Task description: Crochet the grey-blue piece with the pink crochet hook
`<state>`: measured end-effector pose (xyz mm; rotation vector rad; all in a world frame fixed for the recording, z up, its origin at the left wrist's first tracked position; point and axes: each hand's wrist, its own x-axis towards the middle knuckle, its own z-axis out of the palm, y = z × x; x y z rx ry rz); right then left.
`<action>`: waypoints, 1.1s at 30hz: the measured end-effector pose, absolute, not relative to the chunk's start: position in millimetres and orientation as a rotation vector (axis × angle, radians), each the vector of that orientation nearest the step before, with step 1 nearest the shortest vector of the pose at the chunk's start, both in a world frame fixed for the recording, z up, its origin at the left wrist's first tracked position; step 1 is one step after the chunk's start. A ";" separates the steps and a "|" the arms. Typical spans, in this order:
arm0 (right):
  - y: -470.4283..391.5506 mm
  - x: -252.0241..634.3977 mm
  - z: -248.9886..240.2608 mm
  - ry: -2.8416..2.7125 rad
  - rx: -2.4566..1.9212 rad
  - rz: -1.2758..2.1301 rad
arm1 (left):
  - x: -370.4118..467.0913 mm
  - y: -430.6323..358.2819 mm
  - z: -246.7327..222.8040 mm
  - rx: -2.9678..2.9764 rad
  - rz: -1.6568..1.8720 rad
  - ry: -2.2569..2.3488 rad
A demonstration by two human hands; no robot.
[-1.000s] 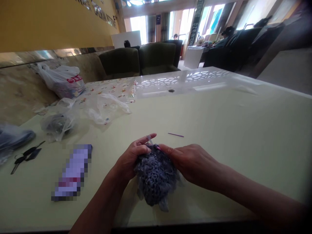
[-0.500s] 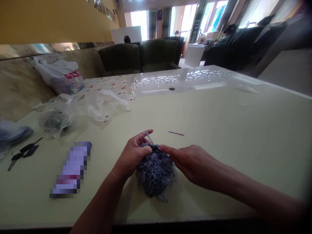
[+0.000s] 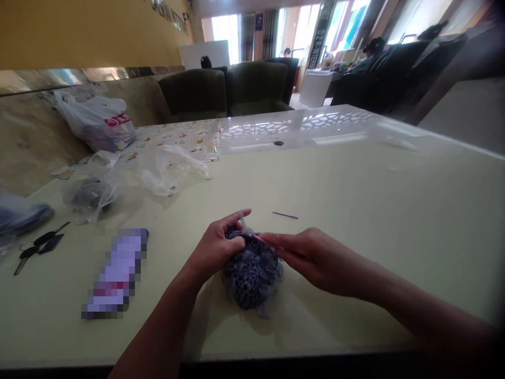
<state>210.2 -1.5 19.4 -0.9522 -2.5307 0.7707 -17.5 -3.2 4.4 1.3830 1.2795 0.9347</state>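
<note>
A grey-blue crocheted piece (image 3: 252, 279) with ruffled, sheer edges hangs between my hands above the table's near part. My left hand (image 3: 221, 239) grips its upper left rim, thumb on the front and index finger stretched out. A pale, sheer strand (image 3: 242, 217) runs over that index finger down to the piece. Pinched in my right hand (image 3: 307, 255) is a pink crochet hook (image 3: 258, 238), its tip at the top rim of the piece. Beyond the hands, a thin purple needle-like stick (image 3: 285, 215) lies on the table.
On the left are a blurred-out purple item (image 3: 118, 271), keys (image 3: 41, 242), and a clear bag with dark contents (image 3: 92, 195). An empty-looking thin plastic bag (image 3: 169, 168) and a full white carrier bag (image 3: 102, 123) lie farther back. Dark green chairs (image 3: 193, 92) stand past the table (image 3: 374, 210).
The pink hook shows more of its length now, and my right hand has shifted slightly up and right. The crocheted piece has risen a little. My left index finger has moved slightly.
</note>
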 end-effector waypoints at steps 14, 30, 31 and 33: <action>19.9 213.8 19.9 -2.314 -0.880 1.168 | -23.0 -6.2 -4.6 1.093 0.904 0.972; 26.5 226.8 23.7 -2.513 -0.779 0.837 | -24.2 -4.4 -8.0 1.100 0.997 0.931; 26.2 226.7 24.0 -2.522 -0.777 0.825 | -24.0 -4.7 -8.1 1.100 0.997 0.932; 25.4 226.4 24.1 -2.539 -0.771 0.802 | -23.6 -5.3 -7.8 1.102 0.998 0.939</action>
